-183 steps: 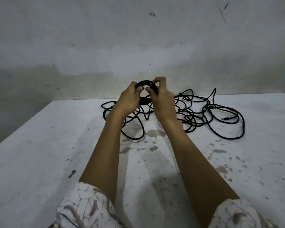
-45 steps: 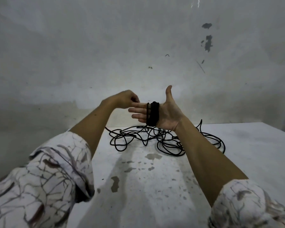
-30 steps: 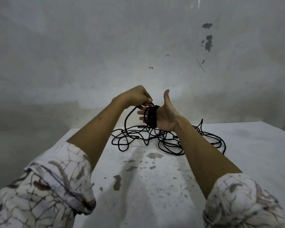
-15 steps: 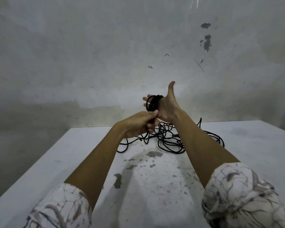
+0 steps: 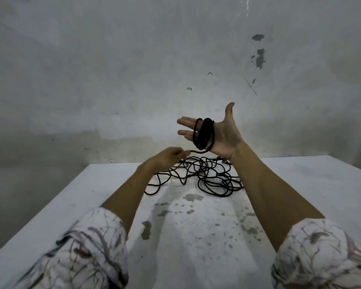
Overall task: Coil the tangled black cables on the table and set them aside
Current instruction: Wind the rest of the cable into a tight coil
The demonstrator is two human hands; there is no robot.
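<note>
I saw the right hand [image 5: 223,134] raised, palm flat, thumb up — left hand [image 5: 168,159] lower, fingers pinched together.

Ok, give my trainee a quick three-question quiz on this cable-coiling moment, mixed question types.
1. True or false: the coil is wound around the fingers of the right hand.
2. Multiple choice: the left hand is A) flat on the table, B) pinching the strand that leads to the coil, C) out of view.
3. Fill in: the uncoiled cable tangle lies on the ____.

Key: 1 true; 2 B; 3 table.
</note>
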